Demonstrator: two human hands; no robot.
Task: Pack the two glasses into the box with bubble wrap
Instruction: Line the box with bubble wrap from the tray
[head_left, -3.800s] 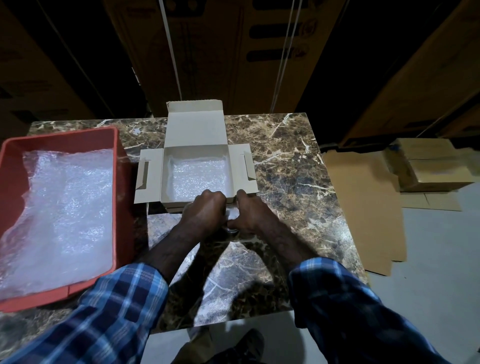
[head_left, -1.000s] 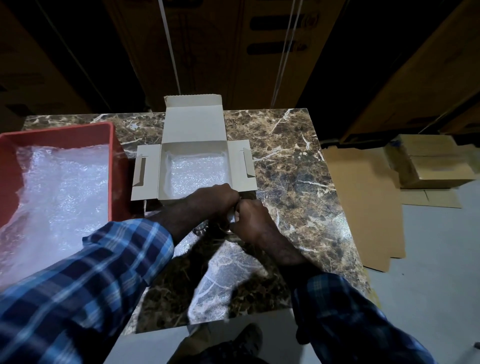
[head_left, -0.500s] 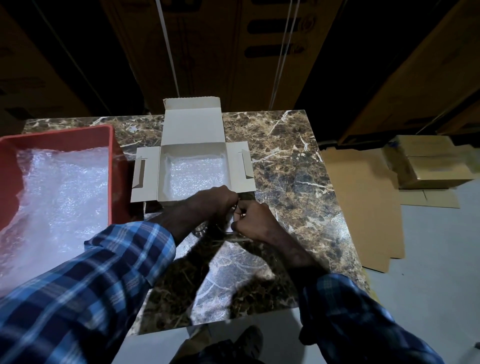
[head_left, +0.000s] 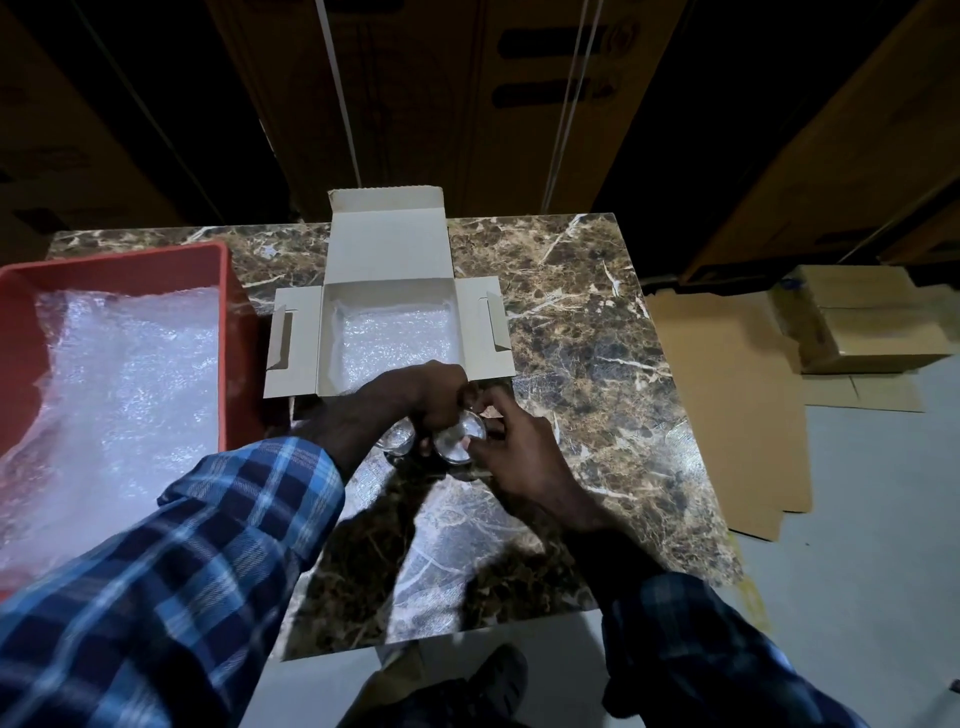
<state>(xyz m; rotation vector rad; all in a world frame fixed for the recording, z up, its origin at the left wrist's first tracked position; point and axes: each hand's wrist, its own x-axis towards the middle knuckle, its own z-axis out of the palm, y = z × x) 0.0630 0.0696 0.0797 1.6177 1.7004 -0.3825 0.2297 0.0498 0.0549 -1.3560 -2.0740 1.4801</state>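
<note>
Both hands (head_left: 467, 415) now grip two clear glasses (head_left: 460, 439) – fingers clamped, lifted toward the bubble-lined cardboard box (head_left: 395, 332).

Dim scene, overhead glare, edges warped, blurred.

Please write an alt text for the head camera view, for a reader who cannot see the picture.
A person's left hand and right hand hold two clear glasses together on a marble table, just in front of an open cardboard box lined with bubble wrap. A red tray with more bubble wrap sits at the left.
</note>
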